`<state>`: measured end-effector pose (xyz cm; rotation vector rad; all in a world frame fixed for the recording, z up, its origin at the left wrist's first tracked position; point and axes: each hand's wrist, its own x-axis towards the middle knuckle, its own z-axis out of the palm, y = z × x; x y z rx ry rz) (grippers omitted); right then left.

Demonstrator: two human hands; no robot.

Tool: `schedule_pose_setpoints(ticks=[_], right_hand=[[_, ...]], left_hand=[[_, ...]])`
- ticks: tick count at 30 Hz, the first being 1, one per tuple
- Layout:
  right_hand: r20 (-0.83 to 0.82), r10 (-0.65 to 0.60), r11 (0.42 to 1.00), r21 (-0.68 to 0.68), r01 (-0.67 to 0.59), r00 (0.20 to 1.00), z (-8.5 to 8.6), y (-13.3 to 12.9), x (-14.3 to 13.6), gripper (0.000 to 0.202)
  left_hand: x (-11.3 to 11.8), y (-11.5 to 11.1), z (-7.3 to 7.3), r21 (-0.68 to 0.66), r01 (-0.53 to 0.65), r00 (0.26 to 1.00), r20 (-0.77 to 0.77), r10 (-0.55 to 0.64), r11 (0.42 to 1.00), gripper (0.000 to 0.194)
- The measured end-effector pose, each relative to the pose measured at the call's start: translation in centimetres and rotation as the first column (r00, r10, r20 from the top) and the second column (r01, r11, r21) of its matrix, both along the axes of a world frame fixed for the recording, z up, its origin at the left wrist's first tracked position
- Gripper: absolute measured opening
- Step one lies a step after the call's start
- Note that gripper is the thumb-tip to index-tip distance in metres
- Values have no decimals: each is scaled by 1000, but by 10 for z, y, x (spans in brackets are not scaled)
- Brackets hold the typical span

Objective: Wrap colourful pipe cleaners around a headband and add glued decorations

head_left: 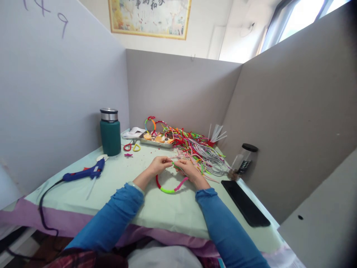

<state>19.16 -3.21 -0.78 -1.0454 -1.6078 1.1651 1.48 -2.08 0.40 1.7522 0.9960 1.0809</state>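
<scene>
My left hand (pixel 160 164) and my right hand (pixel 190 170) meet above the table, fingertips almost touching. Between them is a hoop (pixel 167 191) wrapped in fuzzy pipe cleaner, with red, lime green and pink stretches; its lower curve hangs below my hands. The left fingers are closed in a pinch on the hoop's upper part. A short bit of green pipe cleaner (pixel 174 165) shows at the right fingertips, which pinch it against the hoop. My palms and fingers hide the rest of the hoop.
Behind my hands lies a heap of coloured pipe cleaners (pixel 192 139) beside a metal tray (pixel 156 143). At left are a blue glue gun (pixel 83 174) with its cord, a green bottle (pixel 110 136) and scissors (pixel 127 147). A black phone (pixel 245 203) and clear jar (pixel 243 162) are right.
</scene>
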Motion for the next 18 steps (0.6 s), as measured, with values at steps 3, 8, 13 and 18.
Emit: schedule_pose_setpoints(ticks=[3,8,13,18], right_hand=[[8,-14,1000,11,14,1000,1,-1,0,29],[33,-19,999,38,18,999,2,-2,-1,28],[65,-37,997,71,32,997,0,-2,-2,26],[64,-68,995,82,63,996,-1,0,-2,27]], left_hand=[[0,1,0,28,-12,1000,-22,12,1000,22],[-1,1,1,9,-13,999,-31,13,1000,22],[-2,-2,2,-110,13,1000,-20,-15,994,27],[-2,1,-1,-164,41,999,7,-41,986,34]])
